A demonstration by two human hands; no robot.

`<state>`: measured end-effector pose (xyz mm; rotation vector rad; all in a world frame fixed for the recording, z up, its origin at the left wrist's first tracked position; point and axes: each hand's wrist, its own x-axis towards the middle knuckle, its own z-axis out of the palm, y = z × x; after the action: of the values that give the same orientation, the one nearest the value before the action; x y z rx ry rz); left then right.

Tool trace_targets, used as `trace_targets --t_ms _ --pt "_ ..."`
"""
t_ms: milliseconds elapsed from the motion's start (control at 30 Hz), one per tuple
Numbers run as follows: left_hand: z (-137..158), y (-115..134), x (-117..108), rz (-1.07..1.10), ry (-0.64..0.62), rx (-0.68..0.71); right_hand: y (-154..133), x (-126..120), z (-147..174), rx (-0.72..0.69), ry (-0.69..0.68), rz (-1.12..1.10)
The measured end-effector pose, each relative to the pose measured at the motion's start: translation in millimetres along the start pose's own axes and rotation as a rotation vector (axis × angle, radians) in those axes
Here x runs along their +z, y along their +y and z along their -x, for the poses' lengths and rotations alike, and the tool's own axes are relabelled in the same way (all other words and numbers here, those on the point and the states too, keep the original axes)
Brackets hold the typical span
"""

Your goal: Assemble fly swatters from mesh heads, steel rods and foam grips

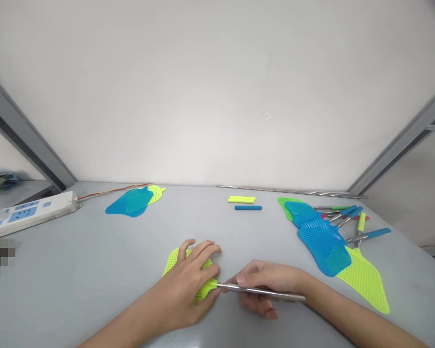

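Observation:
My left hand [194, 280] grips a yellow-green fly swatter head [171, 261] from above, its thumb beneath the neck and its fingers curled across the mesh. Part of the head is hidden by that hand. From the neck a shiny metal rod [275, 293] runs to the right, almost level. My right hand [259, 285] is closed around this rod, with the thumb on top and the fingers below. The rod's end at the neck meets the yellow-green plastic, but I cannot tell how firmly they are joined.
Fly swatters with blue heads [317, 241] and a yellow-green head [366, 280] lie at right. Yellow grips [241, 199] and a blue grip [248, 208] lie behind my hands. Loose heads [126, 203] and a power strip [32, 212] lie left. Thin rods [290, 191] line the wall.

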<state>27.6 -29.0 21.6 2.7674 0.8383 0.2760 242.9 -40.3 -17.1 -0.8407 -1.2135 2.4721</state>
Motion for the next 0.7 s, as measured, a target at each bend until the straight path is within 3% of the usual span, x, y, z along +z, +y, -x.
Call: trace_targets --t_ms 200,500,700 --pt "2 -14 3 0.051 -0.072 0.061 -6 -7 7 0.116 -0.062 0.101" --pt "6 -22 0 0.089 -0.122 0.062 -16 -20 19 0.171 0.077 0.336" --pt "8 -18 4 0.205 -0.178 0.104 -16 -25 22 0.19 0.091 0.403"
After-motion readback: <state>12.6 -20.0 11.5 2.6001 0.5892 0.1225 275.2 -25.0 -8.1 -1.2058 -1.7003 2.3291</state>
